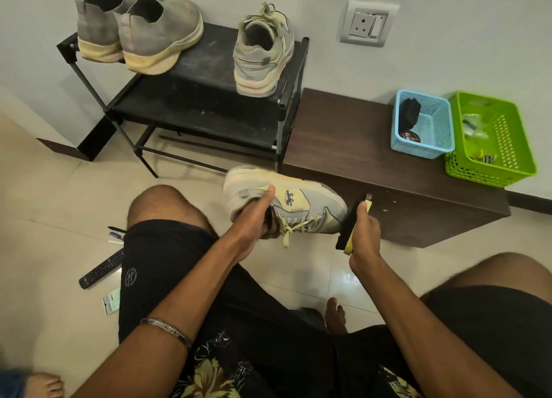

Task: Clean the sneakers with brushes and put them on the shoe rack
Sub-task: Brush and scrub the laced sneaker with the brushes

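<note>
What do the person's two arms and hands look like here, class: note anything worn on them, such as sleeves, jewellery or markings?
Both forearms are bare, with no sleeves in view. The left arm wears a thin silver metal bangle with engraved lettering, too small to read. The left hand and right hand wear no gloves or visible rings.

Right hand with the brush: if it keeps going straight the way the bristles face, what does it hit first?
The right hand grips the brush with its bristles facing left, toward the toe of the sneaker held by the left hand. It would likely meet that toe first; whether they already touch is unclear.
</note>
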